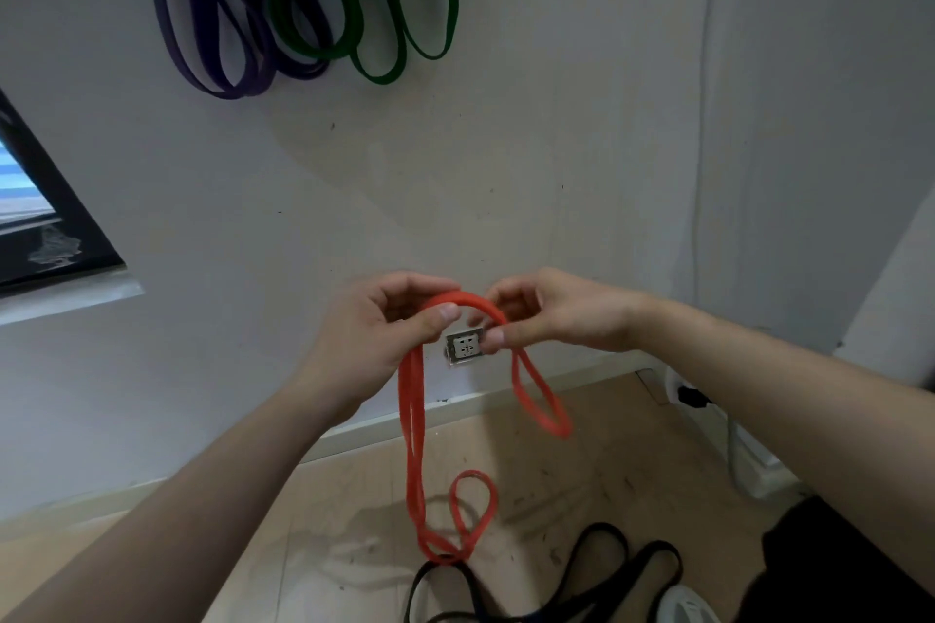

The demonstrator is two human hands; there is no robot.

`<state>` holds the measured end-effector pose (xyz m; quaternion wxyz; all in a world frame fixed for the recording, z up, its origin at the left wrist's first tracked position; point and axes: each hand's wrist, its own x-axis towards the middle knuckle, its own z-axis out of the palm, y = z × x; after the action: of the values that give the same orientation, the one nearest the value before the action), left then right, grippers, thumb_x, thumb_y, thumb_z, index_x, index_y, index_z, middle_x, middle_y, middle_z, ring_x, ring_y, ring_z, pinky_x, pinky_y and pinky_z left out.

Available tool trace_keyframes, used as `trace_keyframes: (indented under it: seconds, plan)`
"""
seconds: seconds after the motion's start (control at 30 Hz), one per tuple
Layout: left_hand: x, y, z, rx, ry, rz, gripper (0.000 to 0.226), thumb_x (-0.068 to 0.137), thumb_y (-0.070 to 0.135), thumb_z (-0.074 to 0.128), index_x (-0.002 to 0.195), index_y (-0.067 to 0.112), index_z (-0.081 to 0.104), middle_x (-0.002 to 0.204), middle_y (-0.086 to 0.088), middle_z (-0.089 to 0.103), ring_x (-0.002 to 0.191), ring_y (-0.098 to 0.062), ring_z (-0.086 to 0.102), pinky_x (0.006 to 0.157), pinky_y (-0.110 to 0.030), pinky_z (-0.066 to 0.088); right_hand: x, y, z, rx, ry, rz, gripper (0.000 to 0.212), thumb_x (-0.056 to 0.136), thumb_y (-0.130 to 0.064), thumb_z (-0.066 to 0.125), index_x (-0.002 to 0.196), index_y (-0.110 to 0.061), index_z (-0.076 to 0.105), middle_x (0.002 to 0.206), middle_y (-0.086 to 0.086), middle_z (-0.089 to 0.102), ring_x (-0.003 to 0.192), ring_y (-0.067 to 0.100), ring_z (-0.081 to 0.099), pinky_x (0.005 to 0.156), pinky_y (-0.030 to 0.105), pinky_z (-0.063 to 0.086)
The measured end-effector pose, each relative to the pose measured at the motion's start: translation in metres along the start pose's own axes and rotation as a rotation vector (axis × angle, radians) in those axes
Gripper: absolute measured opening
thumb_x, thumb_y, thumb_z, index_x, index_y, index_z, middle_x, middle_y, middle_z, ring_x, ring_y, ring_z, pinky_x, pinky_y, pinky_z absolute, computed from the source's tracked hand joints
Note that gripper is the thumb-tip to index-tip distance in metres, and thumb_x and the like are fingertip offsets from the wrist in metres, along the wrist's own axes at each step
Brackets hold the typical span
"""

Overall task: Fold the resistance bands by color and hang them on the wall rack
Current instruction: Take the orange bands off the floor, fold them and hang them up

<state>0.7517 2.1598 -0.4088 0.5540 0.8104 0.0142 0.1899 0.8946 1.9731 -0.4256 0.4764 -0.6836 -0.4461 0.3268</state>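
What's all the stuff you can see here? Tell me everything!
purple bands: several loops, purple, hanging on wall, top left
green bands: several loops, green, hanging beside the purple ones
wall socket: one, white, low on wall, centre
window: one, dark frame, left edge
floor: one, light wood, below
red band: one, orange-red, held up at centre, dangling toward floor
black bands: several loops, black, on floor, bottom
left hand: one, grips red band's top bend
right hand: one, pinches red band's top bend
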Motion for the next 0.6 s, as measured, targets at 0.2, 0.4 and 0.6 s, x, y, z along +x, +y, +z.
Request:
trace_keyframes:
  seconds: [0.2,0.4,0.6]
  plan:
    - [0.000,-0.001,-0.001,0.073,-0.021,0.035,0.017,0.089,0.008,0.071,0.106,0.011,0.067,0.085,-0.007,0.075,0.077,-0.020,0.072,0.075,-0.029,0.061,0.006,-0.031,0.021,-0.250,0.252,-0.162,0.020,0.097,-0.025,0.065,0.103,-0.006,0.072,0.079,0.019,0.060,0.071,0.015,0.057,0.069,0.039,0.054]
    - [-0.005,-0.015,-0.001,0.157,-0.240,-0.074,0.012,0.098,0.013,0.059,0.105,0.005,0.065,0.086,-0.010,0.071,0.078,-0.012,0.071,0.075,-0.020,0.056,-0.002,-0.048,0.010,-0.208,0.427,-0.295,0.019,0.100,-0.022,0.061,0.101,-0.006,0.072,0.065,0.000,0.044,0.056,0.008,0.040,0.053,0.024,0.035]
    - [-0.005,-0.023,0.001,0.078,-0.219,-0.129,0.017,0.100,0.018,0.054,0.108,0.010,0.067,0.078,0.001,0.070,0.078,-0.016,0.070,0.079,-0.024,0.057,-0.009,-0.045,-0.023,0.000,0.595,-0.345,0.015,0.101,-0.014,0.058,0.093,-0.010,0.070,0.061,-0.009,0.040,0.054,0.013,0.030,0.057,0.043,0.019]
